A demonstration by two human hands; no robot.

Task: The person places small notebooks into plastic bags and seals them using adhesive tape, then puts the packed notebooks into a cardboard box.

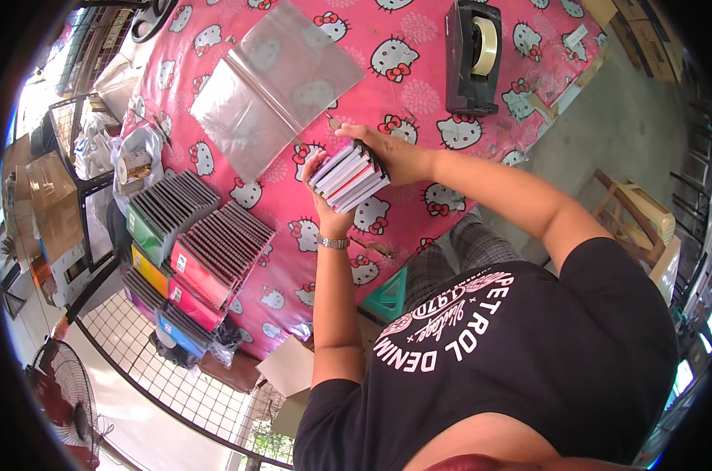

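Note:
Between my two hands is a small stack of notebooks, tilted, with white page edges, dark covers and a bit of red showing. My left hand, with a metal watch at the wrist, is wrapped round its near left side. My right hand grips the far right side, its fingers partly hidden behind the stack. Just beyond, clear plastic sheets or bags lie flat on the table's pink cartoon-cat cover. At the left edge stand piles of dark-spined notebooks, with green and pink-red covers among them.
A black tape dispenser with a tape roll stands at the far right of the table. Below the left edge are a wire-grid rack and a fan. Cardboard and plastic bags are stacked left. A wooden chair stands right.

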